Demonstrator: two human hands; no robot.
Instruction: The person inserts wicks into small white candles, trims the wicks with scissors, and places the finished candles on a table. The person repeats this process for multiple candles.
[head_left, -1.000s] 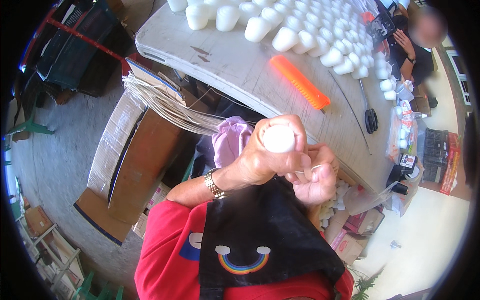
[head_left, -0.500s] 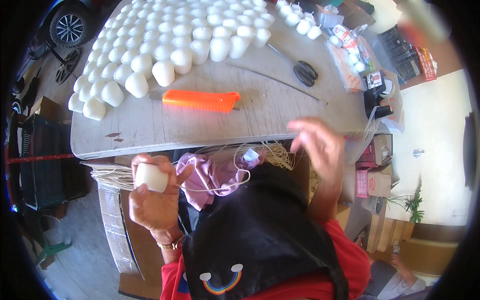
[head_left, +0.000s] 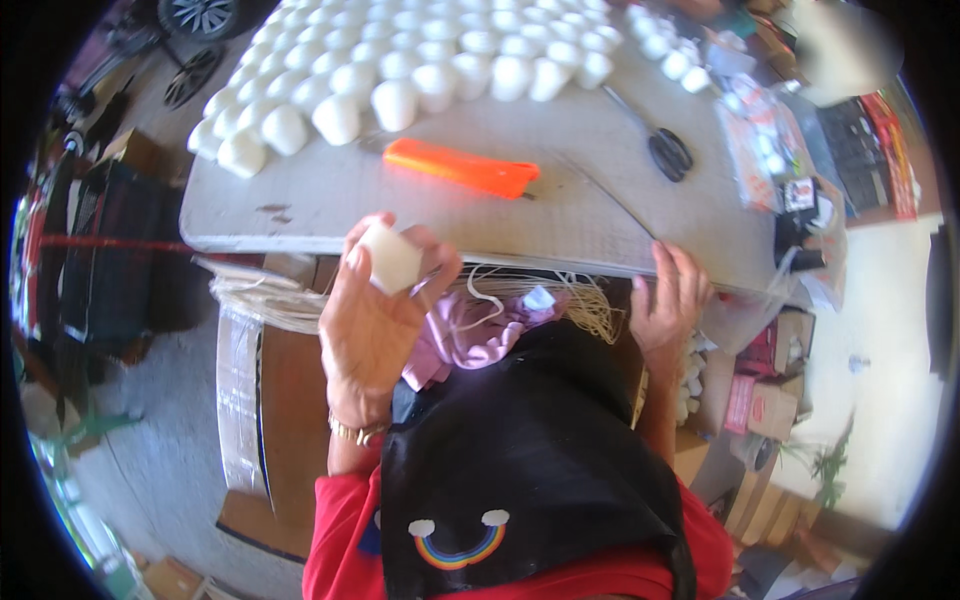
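My left hand (head_left: 368, 335) is closed around a white candle (head_left: 393, 262), raised just in front of the table's near edge. A pale wick string (head_left: 486, 288) loops beside it over a pink cloth (head_left: 470, 340). At the near table edge, the fingers of my right hand (head_left: 668, 305) pinch the near end of a thin metal rod (head_left: 610, 192), which slants away across the tabletop. An orange-handled cutter (head_left: 460, 168) lies between the hands, farther in. Black-handled scissors (head_left: 668, 153) lie beyond the rod.
Many white candles (head_left: 395, 105) stand in rows over the far left of the table (head_left: 330, 215). Plastic bags (head_left: 760, 140) and a small black item sit at its right end. A bundle of wick strings (head_left: 265, 300) lies below the edge, by a cardboard box (head_left: 290, 400).
My left hand has lifted the candle up and to the right. My right hand has come down to the rod's near end, and the rod has shifted and turned toward me. The view has shifted.
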